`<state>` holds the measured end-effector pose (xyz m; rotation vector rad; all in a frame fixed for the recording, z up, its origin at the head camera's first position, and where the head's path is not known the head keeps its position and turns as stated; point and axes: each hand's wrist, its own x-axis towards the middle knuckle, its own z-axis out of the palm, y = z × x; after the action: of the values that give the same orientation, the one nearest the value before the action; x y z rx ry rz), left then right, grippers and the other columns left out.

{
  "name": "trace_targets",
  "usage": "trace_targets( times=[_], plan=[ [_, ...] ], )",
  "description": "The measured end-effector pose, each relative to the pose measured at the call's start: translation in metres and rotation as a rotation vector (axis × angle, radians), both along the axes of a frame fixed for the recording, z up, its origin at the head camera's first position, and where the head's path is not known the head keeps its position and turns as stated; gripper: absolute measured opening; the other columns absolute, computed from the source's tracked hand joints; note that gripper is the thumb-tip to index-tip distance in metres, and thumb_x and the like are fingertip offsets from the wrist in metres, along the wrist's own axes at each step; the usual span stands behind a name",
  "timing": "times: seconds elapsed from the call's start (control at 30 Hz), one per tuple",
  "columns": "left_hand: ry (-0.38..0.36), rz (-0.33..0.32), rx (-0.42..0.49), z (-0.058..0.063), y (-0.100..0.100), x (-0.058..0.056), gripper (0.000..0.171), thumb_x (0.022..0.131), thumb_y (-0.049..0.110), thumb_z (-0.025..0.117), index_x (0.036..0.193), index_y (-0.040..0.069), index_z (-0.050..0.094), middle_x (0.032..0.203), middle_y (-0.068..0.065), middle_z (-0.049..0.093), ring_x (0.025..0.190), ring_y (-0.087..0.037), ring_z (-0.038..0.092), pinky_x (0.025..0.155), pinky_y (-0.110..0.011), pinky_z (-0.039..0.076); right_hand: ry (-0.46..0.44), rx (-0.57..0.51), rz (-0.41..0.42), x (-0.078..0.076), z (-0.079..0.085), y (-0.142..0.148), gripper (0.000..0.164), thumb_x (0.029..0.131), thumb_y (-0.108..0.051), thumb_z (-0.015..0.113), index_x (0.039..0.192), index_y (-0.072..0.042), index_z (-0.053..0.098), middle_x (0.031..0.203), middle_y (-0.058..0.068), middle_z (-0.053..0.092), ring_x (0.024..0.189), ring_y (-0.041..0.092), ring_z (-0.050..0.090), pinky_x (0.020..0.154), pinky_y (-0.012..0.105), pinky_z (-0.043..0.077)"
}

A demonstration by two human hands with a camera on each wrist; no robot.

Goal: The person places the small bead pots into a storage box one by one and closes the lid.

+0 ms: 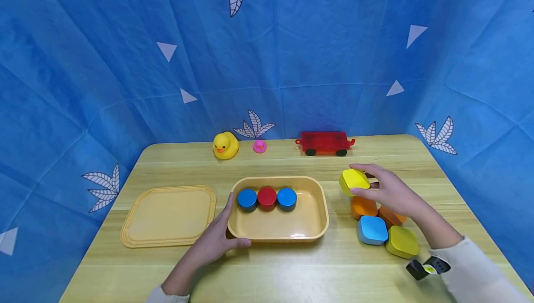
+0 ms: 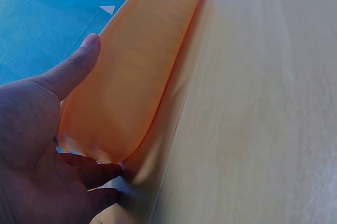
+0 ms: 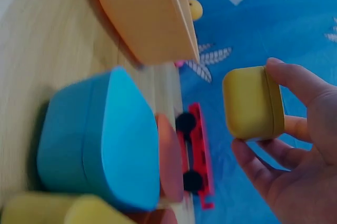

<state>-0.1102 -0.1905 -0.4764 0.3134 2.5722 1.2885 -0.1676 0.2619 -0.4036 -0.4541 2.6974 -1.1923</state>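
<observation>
My left hand holds the front left corner of a tan plastic bin, thumb along its front wall and fingers at its left end. Inside, a blue round piece, a red round piece and another blue round piece stand in a row along the back. In my right hand, a yellow rounded box is pinched between thumb and fingers, raised above the group at the right. The right wrist view shows a seam near one end of this yellow box.
Below the right hand are an orange box, a second orange one, a blue box and another yellow box. A flat tan lid lies left. A yellow duck, pink duck and red wagon line the back edge.
</observation>
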Motion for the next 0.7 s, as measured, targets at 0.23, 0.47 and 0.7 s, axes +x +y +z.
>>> trace_targets(
  times=[0.23,0.47,0.7],
  plan=[
    [-0.006,0.002,0.007,-0.001,0.0,0.0,0.128,0.08,0.042,0.089,0.167,0.024,-0.004,0.172,-0.012,0.014,0.157,-0.036,0.017,0.125,-0.056,0.019,0.028,-0.025,-0.011,0.0,-0.005,-0.024,0.068,0.095,-0.038,0.076,0.15,-0.007,0.051,0.144,0.019,0.054,0.118,0.036,0.06,0.09,0.038,0.061],
    [-0.005,0.0,0.005,-0.002,0.0,-0.001,0.128,0.081,0.042,0.088,0.167,0.025,-0.005,0.172,-0.011,0.013,0.157,-0.035,0.016,0.125,-0.056,0.019,0.119,-0.009,-0.008,-0.004,-0.014,-0.049,0.065,0.091,-0.035,0.08,0.144,-0.006,0.057,0.139,0.016,0.06,0.112,0.031,0.061,0.09,0.043,0.06],
    [-0.016,0.006,-0.002,-0.002,0.0,-0.001,0.128,0.08,0.043,0.088,0.167,0.027,-0.005,0.172,-0.011,0.013,0.157,-0.035,0.016,0.125,-0.056,0.019,0.205,0.021,-0.002,-0.005,-0.02,-0.07,0.064,0.09,-0.035,0.082,0.142,-0.006,0.06,0.136,0.014,0.063,0.111,0.03,0.061,0.09,0.05,0.059]
  ],
)
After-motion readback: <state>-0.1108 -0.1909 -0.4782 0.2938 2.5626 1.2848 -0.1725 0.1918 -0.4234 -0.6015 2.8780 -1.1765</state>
